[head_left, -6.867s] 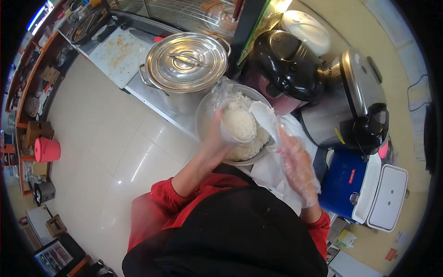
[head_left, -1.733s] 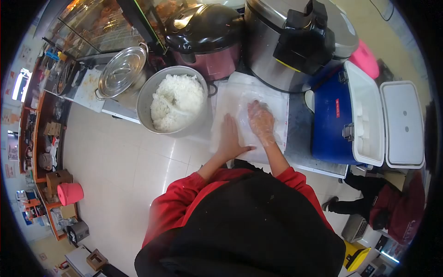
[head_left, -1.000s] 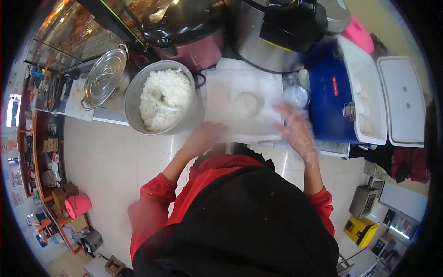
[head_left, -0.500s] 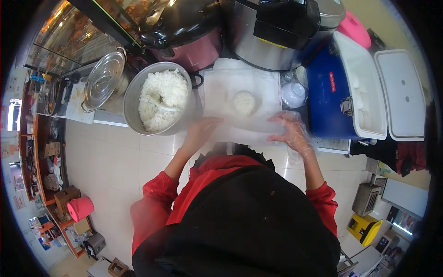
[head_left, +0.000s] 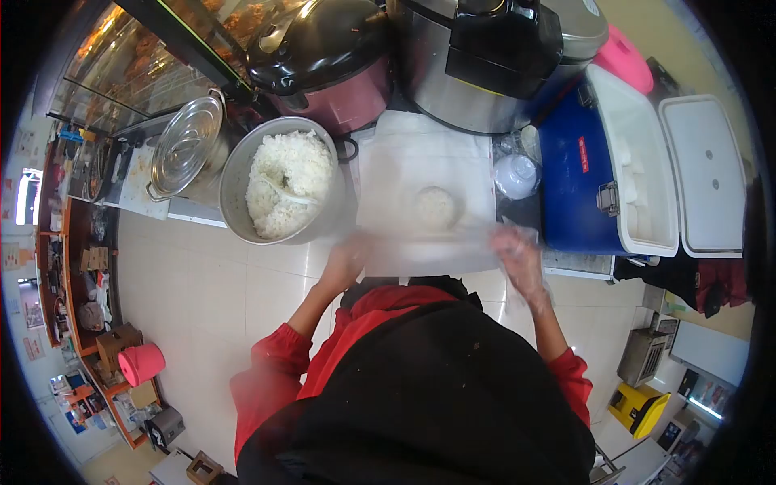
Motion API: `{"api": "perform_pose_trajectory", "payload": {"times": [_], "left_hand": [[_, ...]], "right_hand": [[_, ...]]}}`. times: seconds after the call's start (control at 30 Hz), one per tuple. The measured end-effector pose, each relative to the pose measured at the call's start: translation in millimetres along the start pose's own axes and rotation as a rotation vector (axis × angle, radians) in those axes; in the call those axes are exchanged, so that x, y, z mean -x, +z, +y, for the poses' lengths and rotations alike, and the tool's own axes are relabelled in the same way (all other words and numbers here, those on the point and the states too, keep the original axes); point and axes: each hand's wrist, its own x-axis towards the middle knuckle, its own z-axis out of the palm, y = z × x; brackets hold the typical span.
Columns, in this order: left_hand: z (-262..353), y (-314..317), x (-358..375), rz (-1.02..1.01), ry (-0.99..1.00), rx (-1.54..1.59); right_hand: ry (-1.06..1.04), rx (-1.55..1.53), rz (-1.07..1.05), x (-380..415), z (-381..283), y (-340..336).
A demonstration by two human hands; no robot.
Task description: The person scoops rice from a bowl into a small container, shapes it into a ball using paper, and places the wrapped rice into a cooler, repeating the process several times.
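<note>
A round mound of white rice (head_left: 437, 208) lies on a stack of white wrapping paper (head_left: 396, 166) at the counter's near edge. My bare left hand (head_left: 347, 260), slightly blurred, is closed at the left near corner of the paper. My right hand (head_left: 520, 260), in a clear plastic glove, pinches the right near corner. Between both hands the paper's near part hangs toward my body, below the rice mound. To the left stands a large metal pot of cooked rice (head_left: 271, 212), with a white scoop (head_left: 283, 191) resting in the rice.
A lidded steel pot (head_left: 187, 145) stands farther left. Behind the paper are a pink rice cooker (head_left: 343, 93) and a steel cooker (head_left: 473, 89). At right are a white bowl (head_left: 516, 176) and an open blue cooler (head_left: 570, 166) holding white packs. A glass display case (head_left: 129, 73) is at upper left.
Both hands have closed on the paper's near edge. The right hand's fingers were spread before. Paper and rice mound have shifted slightly toward my body.
</note>
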Motion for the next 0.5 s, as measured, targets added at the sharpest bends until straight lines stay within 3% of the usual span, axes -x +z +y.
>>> {"api": "perform_pose_trajectory", "payload": {"times": [0.07, 0.13, 0.17, 0.23, 0.27, 0.33, 0.37, 0.43, 0.5], "left_hand": [[8.5, 8.4, -15.7, 0.171, -0.090, 0.071], [-14.7, 19.2, -41.8, 0.162, -0.314, 0.219], [-22.3, 23.7, -49.8, 0.160, -0.425, 0.294], [-11.5, 24.3, -60.5, 0.184, -0.405, 0.112], [-7.0, 25.3, -63.7, 0.194, -0.397, 0.021], [-17.4, 37.0, -61.0, 0.383, -0.206, -0.138], [-20.5, 43.0, -56.8, 0.475, -0.114, -0.217], [32.1, 19.3, -59.9, 0.616, 0.075, -0.418], [59.8, 14.6, -50.9, 0.538, 0.203, -0.390]], "right_hand": [[0.227, -0.199, 0.065, -18.3, 2.8, 6.1], [0.373, -0.376, 0.126, -43.4, 18.9, 23.9], [0.366, -0.285, 0.183, -50.2, 24.7, 34.0], [0.343, -0.104, 0.301, -61.6, 38.1, 53.1], [0.326, 0.007, 0.221, -61.9, 49.5, 57.3], [0.291, 0.227, 0.063, -62.1, 69.4, 58.7], [0.247, 0.243, 0.140, -62.1, 61.9, 55.0], [0.129, 0.301, 0.218, -60.5, 30.2, 45.5], [-0.056, 0.426, 0.139, -55.5, 1.7, 42.9]]}}
